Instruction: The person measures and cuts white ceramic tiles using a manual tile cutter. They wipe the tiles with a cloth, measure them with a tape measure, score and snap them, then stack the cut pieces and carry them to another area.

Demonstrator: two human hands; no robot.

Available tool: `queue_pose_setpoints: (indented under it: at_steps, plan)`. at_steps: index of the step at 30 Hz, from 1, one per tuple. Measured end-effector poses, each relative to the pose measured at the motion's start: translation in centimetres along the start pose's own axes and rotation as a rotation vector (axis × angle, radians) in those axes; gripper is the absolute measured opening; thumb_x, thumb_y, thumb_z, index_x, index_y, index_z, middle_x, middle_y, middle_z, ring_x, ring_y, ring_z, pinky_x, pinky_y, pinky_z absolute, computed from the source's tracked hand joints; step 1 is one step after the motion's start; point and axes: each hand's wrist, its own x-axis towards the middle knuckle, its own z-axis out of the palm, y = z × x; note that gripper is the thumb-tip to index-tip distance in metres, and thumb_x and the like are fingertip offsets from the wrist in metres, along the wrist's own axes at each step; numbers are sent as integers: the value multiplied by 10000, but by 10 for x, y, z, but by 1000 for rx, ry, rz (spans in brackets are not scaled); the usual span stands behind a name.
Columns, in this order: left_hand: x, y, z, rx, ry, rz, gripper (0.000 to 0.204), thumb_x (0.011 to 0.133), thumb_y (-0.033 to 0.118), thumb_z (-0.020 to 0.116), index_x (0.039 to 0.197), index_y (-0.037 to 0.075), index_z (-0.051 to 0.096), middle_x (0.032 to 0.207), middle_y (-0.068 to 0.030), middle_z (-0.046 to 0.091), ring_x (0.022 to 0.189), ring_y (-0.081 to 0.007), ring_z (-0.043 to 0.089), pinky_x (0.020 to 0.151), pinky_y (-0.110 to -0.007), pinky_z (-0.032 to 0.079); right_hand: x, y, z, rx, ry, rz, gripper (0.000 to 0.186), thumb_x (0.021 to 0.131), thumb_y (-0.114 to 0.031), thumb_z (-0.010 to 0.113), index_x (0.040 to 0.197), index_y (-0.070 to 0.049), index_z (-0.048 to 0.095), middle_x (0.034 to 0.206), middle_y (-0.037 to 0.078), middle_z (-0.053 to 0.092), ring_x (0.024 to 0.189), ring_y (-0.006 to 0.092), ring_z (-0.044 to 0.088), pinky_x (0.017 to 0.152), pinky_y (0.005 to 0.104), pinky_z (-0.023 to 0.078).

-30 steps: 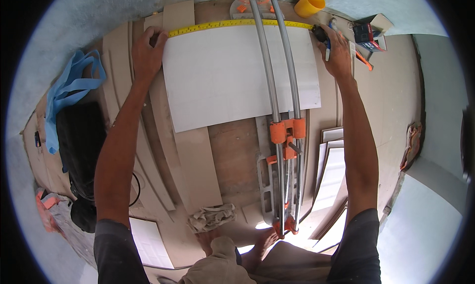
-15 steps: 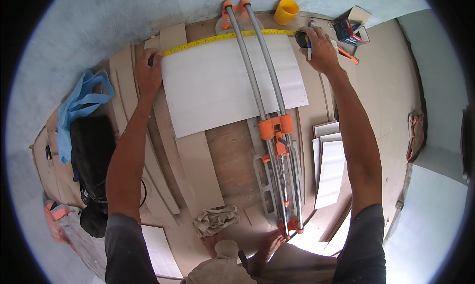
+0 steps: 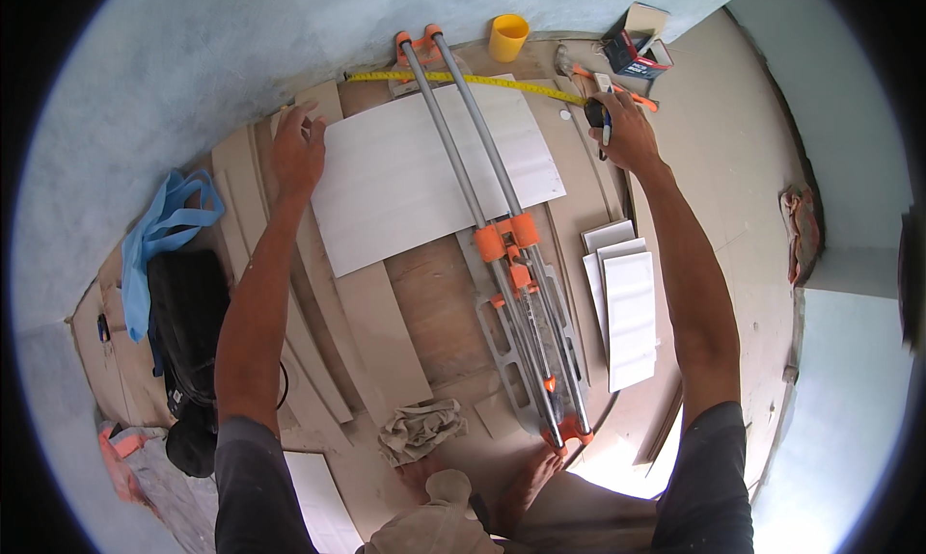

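Observation:
My right hand [image 3: 629, 135] grips a tape measure [image 3: 595, 113], and a slim pen [image 3: 606, 128] shows between its fingers. The yellow tape blade [image 3: 526, 86] runs leftward from the case, across the far edge of a white tile [image 3: 386, 168], and its free end lies beyond the tile's far left corner. Next to that corner is my left hand [image 3: 300, 154], fingers apart and off the blade. An orange and grey tile cutter [image 3: 506, 236] straddles the tile, its two metal rails passing over it.
At the wall stand a yellow cup [image 3: 508, 38] and an opened box [image 3: 637, 48]. Cut white tile pieces [image 3: 629, 313] lie right of the cutter. A black bag [image 3: 188, 313], a blue strap bundle [image 3: 169, 226] and a crumpled cloth [image 3: 422, 431] lie at the left and near side.
My left hand has let go of the tape's end and drawn slightly nearer. The blade now slants, its free end loose by the wall. The right hand keeps the tape measure, slightly lower.

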Motion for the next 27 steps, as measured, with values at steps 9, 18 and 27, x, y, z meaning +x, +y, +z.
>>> queue_pose_setpoints:
  at_steps: [9, 18, 27]
  plan:
    - [-48, 25, -33, -197, 46, -90, 302, 972, 191, 666, 1253, 84, 698, 960, -51, 644, 846, -158, 602, 789, -339, 512, -85, 80, -53, -109, -21, 141, 607, 797, -179, 839, 1340, -189, 567, 1296, 113, 576, 1169, 398, 619, 974, 504, 544]
    - [-116, 121, -64, -589, -20, -206, 278, 1030, 268, 645, 1228, 81, 701, 853, 28, 630, 768, -60, 536, 644, -237, 445, -233, 135, -176, -46, -132, 65, 540, 802, -162, 805, 1281, -86, 566, 1166, 163, 595, 1105, 376, 633, 928, 459, 525]
    - [-181, 269, -75, -1265, -639, -299, 802, 1067, 626, 367, 1527, -30, 402, 1325, -192, 620, 1132, -218, 648, 891, -335, 550, -351, -30, -221, 665, -511, 432, 642, 804, -216, 900, 1328, -131, 537, 1233, 44, 631, 1084, 187, 632, 923, 376, 528]
